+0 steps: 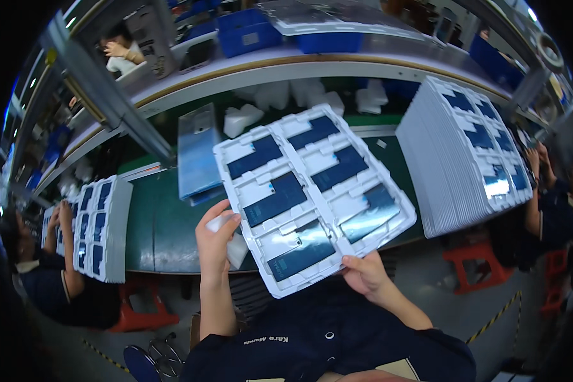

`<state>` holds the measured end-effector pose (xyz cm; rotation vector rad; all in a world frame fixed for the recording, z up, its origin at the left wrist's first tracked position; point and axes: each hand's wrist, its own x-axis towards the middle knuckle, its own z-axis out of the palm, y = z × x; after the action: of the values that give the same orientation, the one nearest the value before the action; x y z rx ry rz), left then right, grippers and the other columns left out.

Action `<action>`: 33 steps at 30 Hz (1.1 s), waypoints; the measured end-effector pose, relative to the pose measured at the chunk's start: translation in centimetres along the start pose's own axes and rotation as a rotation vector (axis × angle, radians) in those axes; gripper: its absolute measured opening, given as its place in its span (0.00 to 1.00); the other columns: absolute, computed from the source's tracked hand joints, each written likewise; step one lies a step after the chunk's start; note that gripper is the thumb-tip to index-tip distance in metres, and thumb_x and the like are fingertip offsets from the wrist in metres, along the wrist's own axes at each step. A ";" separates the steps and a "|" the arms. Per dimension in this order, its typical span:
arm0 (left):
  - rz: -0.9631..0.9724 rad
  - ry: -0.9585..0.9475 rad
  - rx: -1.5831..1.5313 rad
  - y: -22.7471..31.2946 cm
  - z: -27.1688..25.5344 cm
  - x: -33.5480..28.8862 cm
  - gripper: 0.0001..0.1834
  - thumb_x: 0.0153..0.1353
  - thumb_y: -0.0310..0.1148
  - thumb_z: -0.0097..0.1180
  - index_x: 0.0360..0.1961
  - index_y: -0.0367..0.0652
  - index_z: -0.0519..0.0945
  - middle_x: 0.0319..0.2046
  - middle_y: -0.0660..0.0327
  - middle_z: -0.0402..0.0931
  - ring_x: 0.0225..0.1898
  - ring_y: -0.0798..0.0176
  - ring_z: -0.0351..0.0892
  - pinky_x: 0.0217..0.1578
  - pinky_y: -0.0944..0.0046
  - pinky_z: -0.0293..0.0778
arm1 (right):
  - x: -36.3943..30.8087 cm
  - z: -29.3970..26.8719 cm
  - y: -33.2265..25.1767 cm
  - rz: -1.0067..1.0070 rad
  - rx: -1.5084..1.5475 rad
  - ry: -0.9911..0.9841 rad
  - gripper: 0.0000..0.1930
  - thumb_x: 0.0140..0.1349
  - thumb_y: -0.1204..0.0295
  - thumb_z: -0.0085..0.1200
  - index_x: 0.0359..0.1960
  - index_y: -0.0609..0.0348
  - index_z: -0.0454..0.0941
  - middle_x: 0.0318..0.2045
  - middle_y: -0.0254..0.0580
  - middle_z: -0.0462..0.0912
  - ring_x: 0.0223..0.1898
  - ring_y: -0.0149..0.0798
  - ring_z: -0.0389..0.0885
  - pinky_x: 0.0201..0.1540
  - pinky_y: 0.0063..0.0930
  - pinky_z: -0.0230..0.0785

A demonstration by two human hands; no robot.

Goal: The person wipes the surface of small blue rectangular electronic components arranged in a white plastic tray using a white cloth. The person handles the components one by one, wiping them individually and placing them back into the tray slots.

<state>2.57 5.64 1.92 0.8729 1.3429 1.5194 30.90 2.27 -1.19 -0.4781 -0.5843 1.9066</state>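
Both my hands hold up a white plastic tray, tilted, in front of my body. Its six pockets, in two columns, each carry a dark flat L-shaped part, apparently a battery. My left hand grips the tray's left edge, thumb at the rim. A crumpled white piece shows beside that palm; whether the hand holds it too, I cannot tell. At the lower right corner my right hand pinches the rim, its thumb on top and the other fingers mostly hidden underneath.
A tall stack of similar trays stands to the right on the green bench; another stack is at the left. Behind my tray are a blue folder-like sheet and white foam pieces. Co-workers sit on both sides.
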 end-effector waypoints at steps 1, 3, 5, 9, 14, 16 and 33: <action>-0.022 -0.005 0.010 -0.5 -0.7 0.8 0.25 0.51 0.22 0.63 0.52 0.29 0.74 0.34 0.61 0.80 0.28 0.78 0.71 0.26 0.78 0.63 | -0.1 -1.1 0.8 0.109 0.000 -0.053 0.26 0.61 0.80 0.54 0.61 0.63 0.61 0.55 0.48 0.73 0.54 0.46 0.76 0.52 0.43 0.76; -0.047 -0.031 0.047 -1.3 -1.4 2.3 0.24 0.49 0.23 0.64 0.50 0.32 0.77 0.31 0.63 0.80 0.27 0.78 0.71 0.25 0.77 0.62 | -0.3 -1.3 1.8 0.198 0.000 -0.025 0.22 0.64 0.80 0.49 0.60 0.62 0.62 0.54 0.48 0.74 0.53 0.45 0.78 0.48 0.44 0.80; -0.086 -0.073 0.150 -2.0 -1.8 3.6 0.23 0.49 0.24 0.64 0.49 0.33 0.77 0.31 0.64 0.80 0.26 0.77 0.71 0.25 0.77 0.63 | -0.7 -1.9 2.4 0.249 -0.013 -0.002 0.21 0.66 0.80 0.48 0.60 0.60 0.63 0.54 0.47 0.74 0.53 0.43 0.78 0.49 0.44 0.80; -0.148 -0.092 0.227 -3.2 -1.4 4.7 0.22 0.50 0.25 0.64 0.48 0.34 0.78 0.30 0.65 0.79 0.27 0.75 0.72 0.25 0.75 0.64 | -1.8 -3.6 2.7 0.331 -0.230 0.072 0.18 0.66 0.74 0.52 0.57 0.61 0.67 0.50 0.46 0.77 0.48 0.41 0.80 0.43 0.36 0.81; -0.103 -0.128 0.384 -4.1 -0.9 5.0 0.24 0.49 0.23 0.65 0.50 0.31 0.77 0.31 0.63 0.78 0.32 0.71 0.75 0.35 0.72 0.71 | -1.7 -4.4 1.9 0.350 -0.531 0.114 0.19 0.64 0.70 0.56 0.54 0.66 0.70 0.43 0.47 0.81 0.40 0.38 0.84 0.35 0.28 0.79; -0.047 -0.137 0.465 -4.7 -1.0 5.5 0.24 0.49 0.23 0.65 0.50 0.31 0.77 0.30 0.62 0.78 0.33 0.70 0.76 0.38 0.70 0.72 | -1.7 -4.5 1.8 0.282 -0.537 0.152 0.17 0.68 0.66 0.51 0.52 0.67 0.70 0.37 0.49 0.83 0.35 0.38 0.85 0.32 0.26 0.78; 0.112 -0.070 0.935 -4.0 2.2 5.7 0.25 0.55 0.37 0.61 0.52 0.34 0.77 0.38 0.44 0.81 0.40 0.53 0.82 0.44 0.60 0.73 | -0.1 -5.2 -0.4 0.664 -0.433 0.276 0.42 0.66 0.34 0.25 0.22 0.63 0.77 0.15 0.41 0.79 0.15 0.32 0.78 0.17 0.17 0.62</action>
<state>3.28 11.75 -1.95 1.5626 2.0013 0.8690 34.21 3.25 -5.13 -1.3244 -0.7117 2.2691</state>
